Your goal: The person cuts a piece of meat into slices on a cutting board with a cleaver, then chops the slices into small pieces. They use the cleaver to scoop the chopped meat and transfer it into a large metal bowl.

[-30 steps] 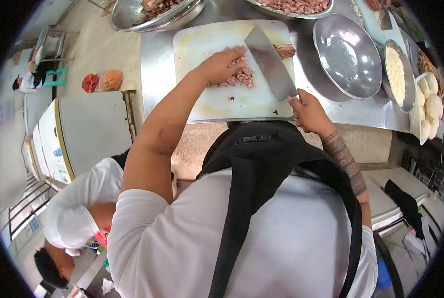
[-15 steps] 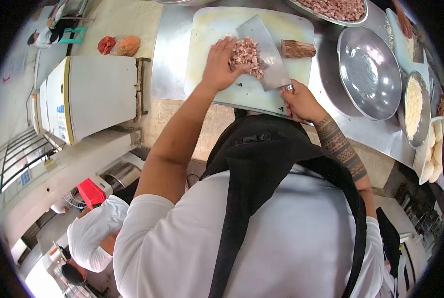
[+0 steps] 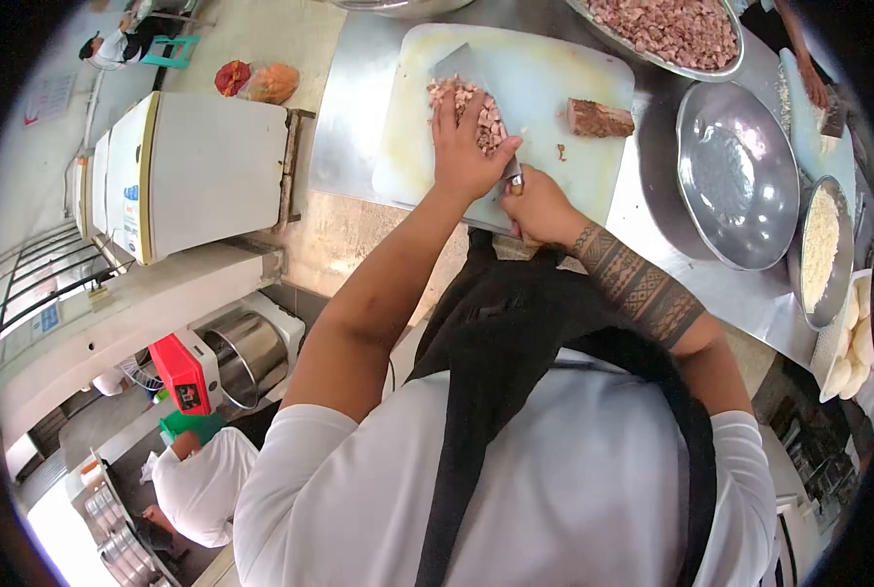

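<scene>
Chopped meat [image 3: 492,125] is heaped on the broad blade of a cleaver [image 3: 457,65], which lies low over a white cutting board [image 3: 545,68]. My left hand [image 3: 466,161] rests on top of this heap with its fingers stretched out and apart, covering part of the meat and blade. Close beside it, my right hand [image 3: 543,205] is closed around the cleaver's handle. On the right part of the board lies an uncut chunk of meat [image 3: 600,118], with a small scrap near it.
A metal bowl of chopped meat [image 3: 664,34] stands at the back right. Nearer are a large metal bowl [image 3: 737,176] and a bowl of pale shreds [image 3: 820,249]. Another person's hand [image 3: 815,86] is at the far right. A person in white [image 3: 207,484] is at lower left.
The cleaver has moved left and slid under the chopped meat, my right hand moving left with it. My left hand now lies over the meat on the blade.
</scene>
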Demonstrator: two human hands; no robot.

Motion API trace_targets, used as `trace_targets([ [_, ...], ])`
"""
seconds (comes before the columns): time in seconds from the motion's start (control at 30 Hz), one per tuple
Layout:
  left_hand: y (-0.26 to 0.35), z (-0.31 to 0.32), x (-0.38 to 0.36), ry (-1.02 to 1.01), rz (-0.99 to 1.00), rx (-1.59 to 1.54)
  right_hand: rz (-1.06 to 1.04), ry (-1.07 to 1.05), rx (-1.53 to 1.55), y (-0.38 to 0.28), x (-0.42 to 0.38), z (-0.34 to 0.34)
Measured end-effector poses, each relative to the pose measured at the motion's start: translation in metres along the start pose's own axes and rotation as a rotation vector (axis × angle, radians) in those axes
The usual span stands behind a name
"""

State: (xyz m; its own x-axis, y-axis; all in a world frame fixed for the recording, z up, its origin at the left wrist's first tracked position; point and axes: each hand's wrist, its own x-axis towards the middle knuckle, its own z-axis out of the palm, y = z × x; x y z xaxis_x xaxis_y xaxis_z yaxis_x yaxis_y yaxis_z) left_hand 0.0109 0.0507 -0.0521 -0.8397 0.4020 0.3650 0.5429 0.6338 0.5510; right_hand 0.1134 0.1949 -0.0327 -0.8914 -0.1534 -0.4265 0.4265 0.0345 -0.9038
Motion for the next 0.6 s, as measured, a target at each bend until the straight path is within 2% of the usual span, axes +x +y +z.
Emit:
trace_targets([
  [0.17, 0.021, -0.005, 0.018, 0.043, 0.117, 0.012, -0.017, 0.041, 0.153, -0.005, -0.018, -0.005],
  [0.27, 0.055, -0.005, 0.056, 0.074, 0.240, -0.042, -0.052, 0.151, 0.200, -0.039, -0.038, -0.027],
  [0.4, 0.104, 0.020, 0.148, 0.187, 0.475, -0.137, -0.125, 0.353, 0.056, -0.095, -0.048, -0.091],
  [0.47, 0.130, 0.041, 0.198, 0.240, 0.545, -0.138, -0.166, 0.385, 0.106, -0.116, -0.048, -0.134],
  [0.5, 0.142, 0.052, 0.220, 0.224, 0.530, -0.134, -0.176, 0.426, 0.207, -0.114, -0.045, -0.152],
  [0.6, 0.164, 0.081, 0.276, 0.157, 0.519, -0.086, -0.102, 0.382, 0.154, -0.110, -0.087, -0.182],
])
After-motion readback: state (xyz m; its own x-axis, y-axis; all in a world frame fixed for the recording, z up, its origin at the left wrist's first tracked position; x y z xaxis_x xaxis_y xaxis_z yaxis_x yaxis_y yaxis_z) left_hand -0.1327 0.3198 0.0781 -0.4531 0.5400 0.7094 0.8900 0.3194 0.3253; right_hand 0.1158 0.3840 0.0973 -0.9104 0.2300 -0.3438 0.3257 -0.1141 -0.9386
